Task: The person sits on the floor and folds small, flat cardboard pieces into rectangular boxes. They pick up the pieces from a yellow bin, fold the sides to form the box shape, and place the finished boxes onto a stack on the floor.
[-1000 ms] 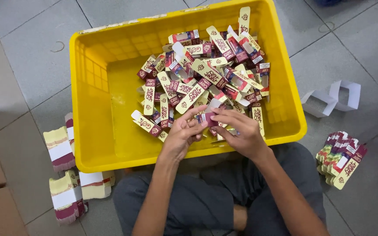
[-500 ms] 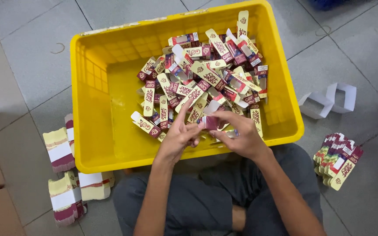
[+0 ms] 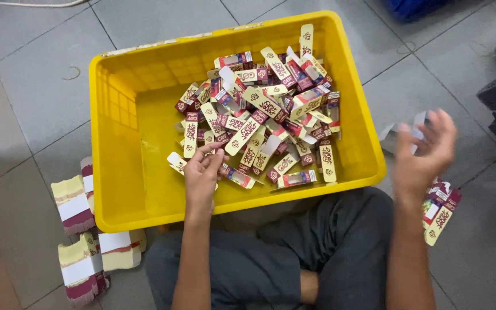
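Left hand [image 3: 202,172] grip closed on maroon-cream carton [image 3: 237,176], right hand [image 3: 423,155] open, blurred, yellow crate [image 3: 121,138]

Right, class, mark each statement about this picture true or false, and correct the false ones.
1. The yellow crate holds a heap of small maroon and cream cartons. True.
2. The left hand is inside the crate, at the cartons. True.
3. The right hand rests on the heap in the crate. False: it is raised outside the crate, fingers spread, gripping nothing visible.
4. Banded stacks of flat cartons lie on the floor beside the crate. True.
5. The crate is packed full edge to edge. False: its left part is bare.
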